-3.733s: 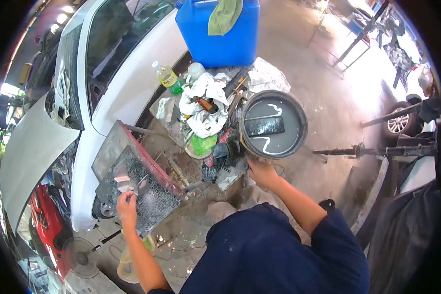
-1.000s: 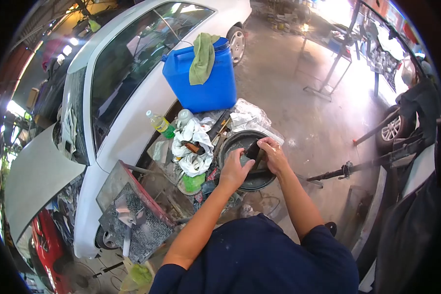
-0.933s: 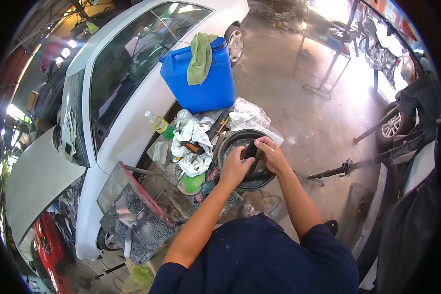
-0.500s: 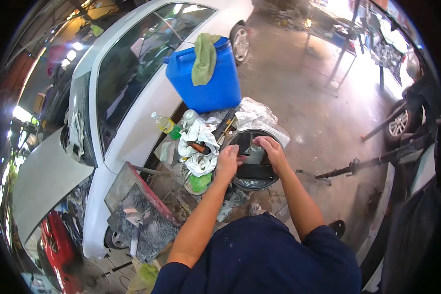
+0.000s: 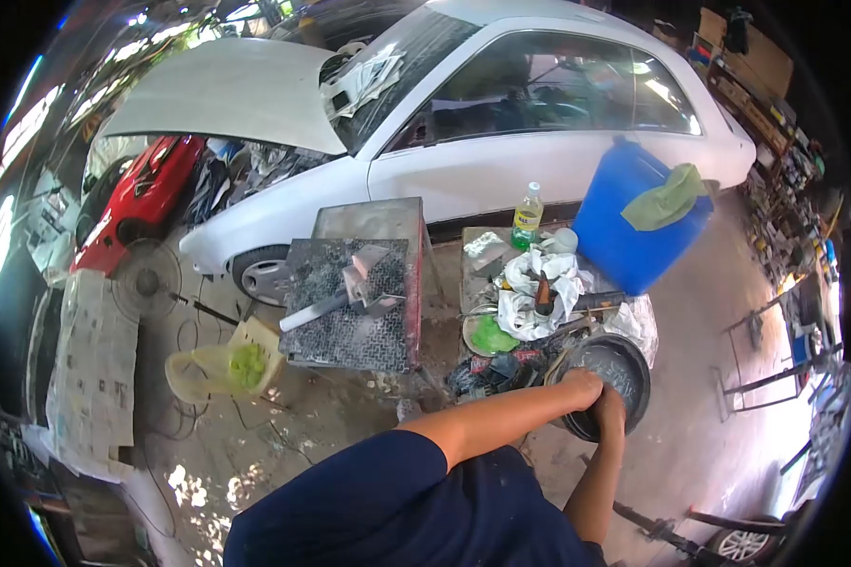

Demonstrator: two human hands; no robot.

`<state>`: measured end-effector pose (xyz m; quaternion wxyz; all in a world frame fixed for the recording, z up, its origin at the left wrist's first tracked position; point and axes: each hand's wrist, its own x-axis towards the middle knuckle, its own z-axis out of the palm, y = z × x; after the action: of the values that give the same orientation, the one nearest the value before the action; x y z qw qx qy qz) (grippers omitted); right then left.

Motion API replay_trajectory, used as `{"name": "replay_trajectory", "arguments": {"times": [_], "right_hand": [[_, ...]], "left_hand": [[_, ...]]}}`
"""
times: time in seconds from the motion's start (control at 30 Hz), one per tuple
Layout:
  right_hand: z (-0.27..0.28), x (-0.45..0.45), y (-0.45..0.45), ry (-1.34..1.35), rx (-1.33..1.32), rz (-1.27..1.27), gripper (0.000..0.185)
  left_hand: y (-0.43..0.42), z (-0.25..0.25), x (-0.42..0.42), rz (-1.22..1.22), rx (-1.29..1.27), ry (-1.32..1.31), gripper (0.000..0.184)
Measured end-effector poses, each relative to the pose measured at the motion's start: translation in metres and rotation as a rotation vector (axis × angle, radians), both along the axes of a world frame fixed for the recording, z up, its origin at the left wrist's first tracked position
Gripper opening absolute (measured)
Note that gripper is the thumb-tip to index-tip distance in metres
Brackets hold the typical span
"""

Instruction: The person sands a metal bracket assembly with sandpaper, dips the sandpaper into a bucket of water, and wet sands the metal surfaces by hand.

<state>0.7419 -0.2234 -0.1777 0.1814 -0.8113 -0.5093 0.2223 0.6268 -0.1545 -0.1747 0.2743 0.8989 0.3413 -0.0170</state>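
My left hand (image 5: 581, 386) and my right hand (image 5: 610, 404) are close together over the near part of a dark round basin (image 5: 641, 389) that holds cloudy liquid. The fingers of both hands are turned down into the basin and mostly hidden, so whatever they may hold does not show. Beside the basin, on a low cluttered table, lie a crumpled white cloth (image 5: 525, 312) with a brown object in it and a bright green item (image 5: 490, 335). Dark rags (image 5: 492, 376) lie just left of the basin.
A blue jug (image 5: 624, 222) with a green cloth (image 5: 667, 198) and a bottle of green liquid (image 5: 527, 219) stand behind. At left are a stand with a textured dark top (image 5: 321, 331), a yellowish container (image 5: 199, 373) and a fan (image 5: 148, 281). Beyond is a white car (image 5: 539, 156).
The view has swung left, so the car and stand now spread across it. My hands have come together and down into the basin; the dark piece between them earlier is hidden.
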Motion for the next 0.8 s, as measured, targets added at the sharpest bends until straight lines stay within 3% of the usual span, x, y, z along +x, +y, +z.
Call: {"name": "replay_trajectory", "arguments": {"times": [0.13,0.17,0.3,0.4,0.5,0.6,0.7,0.8], "right_hand": [[0.023,0.002,-0.004,-0.071,0.158,-0.166,0.03],[0.024,0.003,-0.008,-0.052,0.307,-0.201,0.03],[0.051,-0.011,-0.018,0.158,0.412,-0.267,0.032],[0.053,-0.01,-0.025,0.497,0.436,-0.231,0.029],[0.062,-0.021,-0.038,1.032,0.52,-0.396,0.033],[0.064,-0.011,-0.046,1.148,0.474,-0.203,0.034],[0.043,-0.006,-0.042,0.793,0.477,-0.168,0.037],[0.046,-0.014,-0.039,0.711,0.463,-0.134,0.045]], "left_hand": [[-0.004,0.029,-0.01,0.196,-0.188,-0.319,0.044],[-0.006,0.039,-0.016,0.225,-0.214,-0.402,0.048],[0.0,0.029,-0.022,0.084,-0.18,-0.658,0.055],[0.005,0.036,-0.027,0.102,-0.264,-0.667,0.058],[0.013,0.045,-0.03,0.102,-0.364,-0.674,0.056],[0.012,0.025,-0.024,0.091,-0.284,-0.683,0.053],[0.017,0.019,-0.015,0.091,-0.316,-0.626,0.058],[0.022,0.026,-0.017,0.051,-0.308,-0.621,0.06]]}}
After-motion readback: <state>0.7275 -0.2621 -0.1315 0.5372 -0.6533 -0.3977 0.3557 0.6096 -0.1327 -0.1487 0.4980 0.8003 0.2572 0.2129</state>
